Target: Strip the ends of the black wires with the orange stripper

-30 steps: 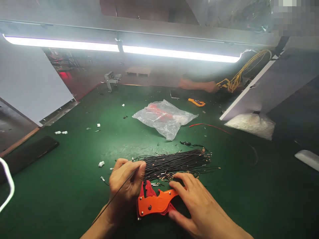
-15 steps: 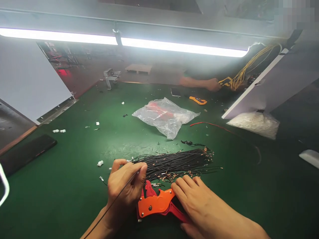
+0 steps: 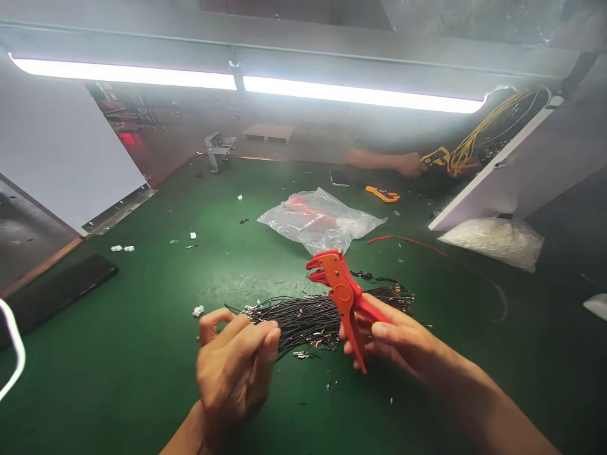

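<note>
My right hand [image 3: 398, 335] holds an orange-and-red wire stripper [image 3: 342, 294] by its handles, upright with the jaws apart and pointing left. Nothing shows between the jaws. To the left, my left hand [image 3: 237, 360] is closed, thumb against forefinger; whatever it pinches, if anything, cannot be made out. Beyond both hands lies a bundle of black wires [image 3: 294, 319], partly covered by the stripper and my fingers. Several of its ends show bare copper, and metal terminals [image 3: 303, 355] rest at its near edge.
A clear plastic bag [image 3: 317, 221] with red contents lies past the wires. Farther back are yellow-orange pliers [image 3: 382, 194] and a co-worker's hand [image 3: 410, 164] at a yellow tool. A bag of white pieces [image 3: 496, 240] sits right; a black phone-like slab [image 3: 71, 297] lies left.
The stripper has risen from low between my hands, turned upright, and moved right. The black wire that ran from my left fingers along the forearm no longer shows. The view has shifted slightly.
</note>
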The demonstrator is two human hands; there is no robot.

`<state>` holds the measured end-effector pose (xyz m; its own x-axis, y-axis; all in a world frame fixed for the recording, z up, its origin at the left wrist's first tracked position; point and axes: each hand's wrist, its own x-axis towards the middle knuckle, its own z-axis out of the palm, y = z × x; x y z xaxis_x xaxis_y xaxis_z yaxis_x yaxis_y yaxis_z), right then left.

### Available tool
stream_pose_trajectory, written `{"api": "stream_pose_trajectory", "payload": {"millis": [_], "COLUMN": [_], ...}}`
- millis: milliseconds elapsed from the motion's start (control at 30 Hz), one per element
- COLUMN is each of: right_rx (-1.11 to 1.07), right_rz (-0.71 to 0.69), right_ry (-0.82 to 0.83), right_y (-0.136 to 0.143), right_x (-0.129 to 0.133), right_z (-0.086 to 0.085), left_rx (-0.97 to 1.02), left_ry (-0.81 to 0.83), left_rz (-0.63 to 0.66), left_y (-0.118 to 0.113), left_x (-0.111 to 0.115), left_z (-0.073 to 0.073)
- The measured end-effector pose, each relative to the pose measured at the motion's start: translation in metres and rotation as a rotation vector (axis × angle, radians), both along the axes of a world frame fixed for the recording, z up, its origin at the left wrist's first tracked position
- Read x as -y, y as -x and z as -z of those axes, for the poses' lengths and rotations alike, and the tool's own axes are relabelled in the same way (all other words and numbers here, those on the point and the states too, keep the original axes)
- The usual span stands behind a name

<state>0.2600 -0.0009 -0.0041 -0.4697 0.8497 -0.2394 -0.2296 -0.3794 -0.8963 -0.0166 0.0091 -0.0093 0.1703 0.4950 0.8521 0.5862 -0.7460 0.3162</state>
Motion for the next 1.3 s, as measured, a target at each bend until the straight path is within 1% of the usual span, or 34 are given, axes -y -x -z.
{"api": "stream_pose_trajectory", "payload": {"millis": [67,167,267,333,433,600,733,867,1033,1167,1233,1300], "right_rx": [-0.098,-0.234,-0.415,-0.467,-0.511,-0.429,-0.417,-0.32,-0.275,-0.229,-0.244,-0.282], "right_rz": [0.04,0.054,-0.01,-0.061,-0.087,-0.158,-0.082,-0.144,-0.201,-0.253,-0.277,-0.282], "right_ry": [0.026,0.077,0.153,0.154,0.142,0.111,0.053,-0.042,-0.02,0.048,0.091,0.104], "right_y": [0.009,0.023,0.034,0.04,0.046,0.05,0.053,0.05,0.049,0.054,0.055,0.057], "right_x": [0.004,0.014,0.023,0.028,0.033,0.037,0.039,0.041,0.042,0.042,0.043,0.044], "right_z": [0.011,0.016,0.014,0.015,0.02,0.024,0.026,0.03,0.035,0.038,0.041,0.045], "left_rx": [-0.069,-0.11,-0.132,-0.142,-0.156,-0.175,-0.178,-0.192,-0.235,-0.18,-0.149,-0.163], "left_ry": [-0.016,-0.023,-0.025,-0.035,-0.049,-0.039,-0.055,-0.029,-0.079,-0.108,-0.109,-0.115], "left_rz": [0.015,0.018,0.012,-0.002,-0.016,-0.029,-0.05,-0.044,-0.039,-0.057,-0.063,-0.062], "left_y": [-0.002,-0.004,-0.004,-0.004,-0.003,-0.005,-0.008,-0.007,-0.007,-0.012,-0.015,-0.017], "left_x": [0.0,0.001,0.003,0.005,0.008,0.012,0.013,0.017,0.02,0.022,0.025,0.028], "left_z": [-0.001,0.0,0.002,0.002,0.0,-0.004,-0.008,-0.009,-0.009,-0.009,-0.009,-0.008]}}
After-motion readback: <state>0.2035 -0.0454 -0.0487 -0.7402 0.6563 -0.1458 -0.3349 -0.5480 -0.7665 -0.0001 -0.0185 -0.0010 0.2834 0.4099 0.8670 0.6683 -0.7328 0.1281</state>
